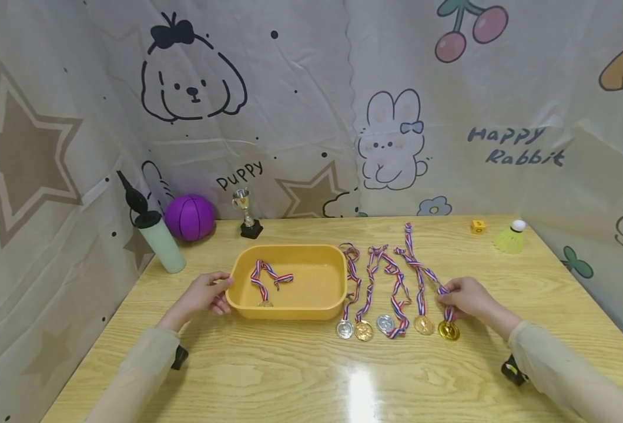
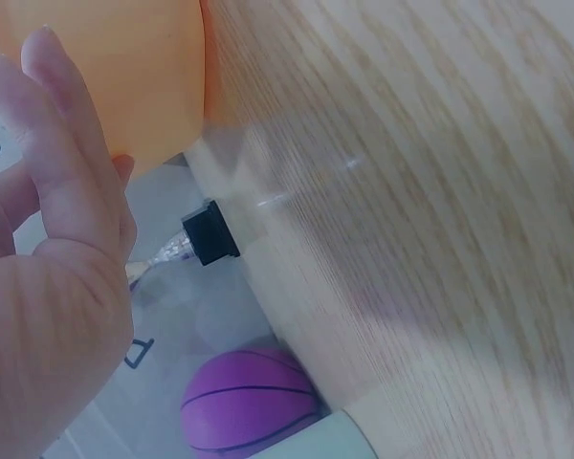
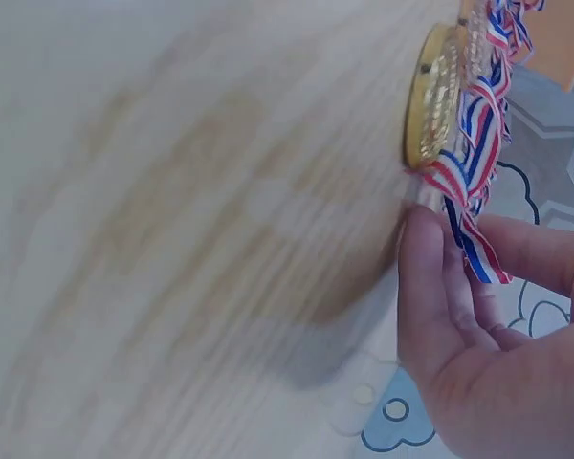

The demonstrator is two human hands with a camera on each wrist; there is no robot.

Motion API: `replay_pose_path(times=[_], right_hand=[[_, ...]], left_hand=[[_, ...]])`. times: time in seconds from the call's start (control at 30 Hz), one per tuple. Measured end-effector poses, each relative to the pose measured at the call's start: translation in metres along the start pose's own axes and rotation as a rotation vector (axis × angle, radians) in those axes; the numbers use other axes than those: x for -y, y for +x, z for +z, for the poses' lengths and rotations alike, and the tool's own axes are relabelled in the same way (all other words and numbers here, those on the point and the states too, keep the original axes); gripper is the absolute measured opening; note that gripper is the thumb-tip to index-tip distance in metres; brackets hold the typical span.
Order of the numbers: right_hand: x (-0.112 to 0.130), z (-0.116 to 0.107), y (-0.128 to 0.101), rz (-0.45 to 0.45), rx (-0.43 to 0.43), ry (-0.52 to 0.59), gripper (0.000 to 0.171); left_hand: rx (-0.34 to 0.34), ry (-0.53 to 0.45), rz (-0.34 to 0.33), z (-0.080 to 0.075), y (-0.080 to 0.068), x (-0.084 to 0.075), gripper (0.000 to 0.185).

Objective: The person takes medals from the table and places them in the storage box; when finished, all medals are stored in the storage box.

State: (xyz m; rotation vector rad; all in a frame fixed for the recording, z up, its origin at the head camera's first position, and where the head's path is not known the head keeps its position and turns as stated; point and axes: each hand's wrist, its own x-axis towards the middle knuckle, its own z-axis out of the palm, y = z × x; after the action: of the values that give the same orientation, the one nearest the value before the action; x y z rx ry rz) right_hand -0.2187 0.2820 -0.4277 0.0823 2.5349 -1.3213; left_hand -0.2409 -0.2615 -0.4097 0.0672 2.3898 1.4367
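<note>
A yellow plastic basin [image 1: 290, 314] sits on the table, with one medal on a red, white and blue ribbon [image 1: 258, 282] inside it. My left hand [image 1: 209, 292] holds the basin's left end by the rim; the left wrist view shows its fingers against the basin wall [image 2: 148, 76]. To the right of the basin several medals lie in a row, silver [image 1: 345, 329] and gold [image 1: 364, 330], their ribbons stretched toward the back. At the row's right end, my right hand [image 1: 467, 298] pinches the ribbon [image 3: 483, 253] of a gold medal [image 1: 449, 330], just above the disc.
Along the back stand a purple ball [image 1: 190, 217], a small trophy [image 1: 248, 220], a yellow cube [image 1: 478, 226] and a yellow shuttlecock [image 1: 509, 238]. A pale green hand pump [image 1: 162, 244] is at the left edge. Printed cloth hangs behind the table [image 1: 290, 376].
</note>
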Motion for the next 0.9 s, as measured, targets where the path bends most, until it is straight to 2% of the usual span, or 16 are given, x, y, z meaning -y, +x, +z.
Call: replay_pose_path(times=[0.27,0.43,0.6,0.77,0.9], right_hand=[[-0.001,0.0,0.0,0.028,0.072,0.129,0.012],[-0.002,-0.002,0.002,0.047,0.114,0.178,0.02],[-0.004,-0.01,0.002,0.115,0.216,0.339,0.028],[-0.013,-0.019,0.004,0.095,0.375,0.525,0.057],[-0.021,-0.026,0.006,0.038,0.484,0.583,0.071]], left_hand=[[0.021,-0.015,0.016,0.003,-0.002,0.0,0.049],[0.027,-0.02,0.019,0.003,-0.002,0.0,0.049],[0.034,-0.013,0.023,0.003,-0.001,0.0,0.05],[0.034,-0.016,0.017,0.003,-0.002,-0.001,0.049],[0.032,-0.017,0.004,0.003,-0.002,-0.002,0.049]])
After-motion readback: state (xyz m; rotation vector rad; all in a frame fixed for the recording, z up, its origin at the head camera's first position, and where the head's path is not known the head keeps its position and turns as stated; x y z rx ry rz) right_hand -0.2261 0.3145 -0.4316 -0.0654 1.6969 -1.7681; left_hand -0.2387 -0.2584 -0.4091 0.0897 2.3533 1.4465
